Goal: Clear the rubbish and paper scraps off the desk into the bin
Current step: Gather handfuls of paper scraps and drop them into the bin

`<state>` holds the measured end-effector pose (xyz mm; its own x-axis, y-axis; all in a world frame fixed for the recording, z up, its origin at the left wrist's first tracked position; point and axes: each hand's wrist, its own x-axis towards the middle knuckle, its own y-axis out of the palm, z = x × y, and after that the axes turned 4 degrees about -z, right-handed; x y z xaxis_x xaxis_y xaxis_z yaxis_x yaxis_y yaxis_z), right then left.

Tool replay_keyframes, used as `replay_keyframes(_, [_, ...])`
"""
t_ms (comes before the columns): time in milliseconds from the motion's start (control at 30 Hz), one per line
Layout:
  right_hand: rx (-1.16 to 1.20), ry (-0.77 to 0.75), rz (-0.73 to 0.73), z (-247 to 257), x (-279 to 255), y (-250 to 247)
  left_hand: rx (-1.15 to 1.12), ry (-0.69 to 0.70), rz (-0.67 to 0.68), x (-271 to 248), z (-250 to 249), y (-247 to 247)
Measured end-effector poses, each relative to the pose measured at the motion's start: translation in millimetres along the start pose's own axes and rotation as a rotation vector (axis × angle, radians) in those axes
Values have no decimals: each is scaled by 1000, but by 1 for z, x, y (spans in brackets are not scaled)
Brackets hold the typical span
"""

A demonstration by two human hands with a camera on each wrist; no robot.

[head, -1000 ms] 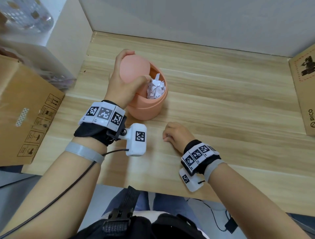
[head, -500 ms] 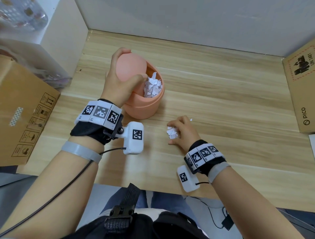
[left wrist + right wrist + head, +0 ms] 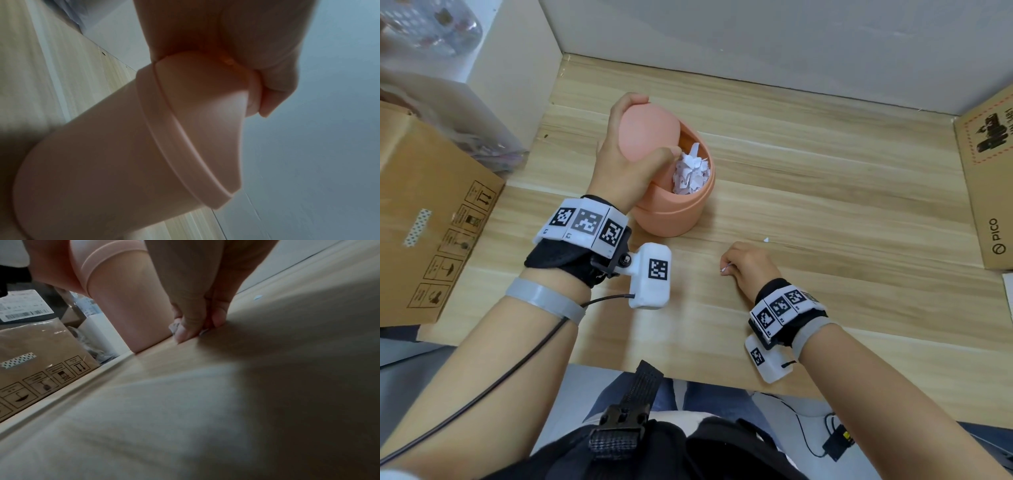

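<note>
A small salmon-pink bin (image 3: 674, 212) stands on the wooden desk (image 3: 825, 192), stuffed with crumpled white paper scraps (image 3: 690, 173). My left hand (image 3: 626, 154) grips its domed swing lid (image 3: 645, 133) and holds it tipped back; the left wrist view shows the bin (image 3: 115, 155) from below with the fingers (image 3: 273, 81) on the lid. My right hand (image 3: 743, 267) rests on the desk in front of the bin, fingers curled round white paper scraps (image 3: 725, 269). In the right wrist view the fingertips (image 3: 185, 332) pinch the scraps (image 3: 174, 326) against the wood. One tiny scrap (image 3: 766, 239) lies loose just beyond that hand.
A large cardboard box (image 3: 431, 219) stands off the desk's left edge. Another cardboard box (image 3: 989, 178) sits on the desk at the right. A white wall (image 3: 756, 44) closes the back, a white panel (image 3: 517, 85) the left. Bare wood stretches right of the bin.
My right hand closed over the scraps it was gathering in front of the bin; only a sliver of paper shows now. My left hand stayed holding the lid back.
</note>
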<state>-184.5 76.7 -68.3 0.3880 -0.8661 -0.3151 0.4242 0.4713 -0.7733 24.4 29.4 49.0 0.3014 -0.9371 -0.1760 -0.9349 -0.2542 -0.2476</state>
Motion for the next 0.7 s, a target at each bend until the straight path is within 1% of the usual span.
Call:
replay_keyframes(100, [-21,-4,37,2,2,-3,-3,-8,6,-1,-2,0])
replay_keyframes(167, [32,81,84,3,6,-12,4,-13,8,-1,-4,0])
replay_keyframes(200, [97,137,72,4,8,-18,10,-16,7,-1,-4,0])
replay_keyframes(267, [252,206,-60,8,10,-35,15,-19,5,-2,-4,0])
replay_keyframes(300, [316,209,-143,14,12,-46,15,-20,4,-2,-4,0])
replay_keyframes(367, [420,164,-253,32,16,-72,19,-25,3,-1,-4,-1])
replay_keyframes(467, [496,22,-329,74,26,-110,22,-22,5,-2,-4,-1])
replay_keyframes(533, [475,-63,-335,97,36,-122,27,-21,6,-2,-3,-1])
replay_keyframes(567, [427,-79,-327,106,41,-124,31,-24,7,-3,-4,-1])
replay_keyframes(700, [124,-71,-237,123,55,-125,37,-41,8,-3,-5,-1])
